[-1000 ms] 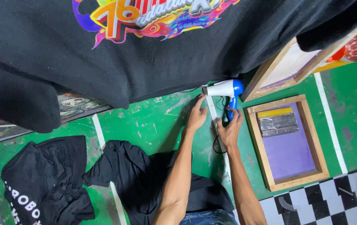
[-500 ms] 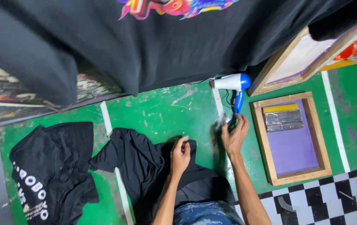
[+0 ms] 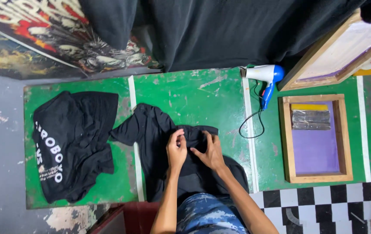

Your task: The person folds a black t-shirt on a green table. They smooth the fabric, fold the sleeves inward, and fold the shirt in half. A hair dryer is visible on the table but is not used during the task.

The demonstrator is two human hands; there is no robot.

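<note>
Green painted tabletop (image 3: 185,93), white tape lines. I see black shirt (image 3: 159,130) bunched at near edge, under both hands. Left hand (image 3: 176,150) fingers pinched on fold; right hand (image 3: 210,152) fingers pressing cloth, partly curled. Better: grip hem evenly, pull flat, avoid hair dryer (image 3: 263,76) cord.

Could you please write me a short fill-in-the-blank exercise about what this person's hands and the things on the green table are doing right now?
1. The left hand and right hand both grip a black ____ lying on the green table.
2. The white hair dryer has a ____ handle.
3. The squeegee lies inside a wooden ____ with a purple mesh.
4. The folded shirt with white lettering lies to the ____ of the hands.

Missing words: shirt; blue; frame; left
</note>
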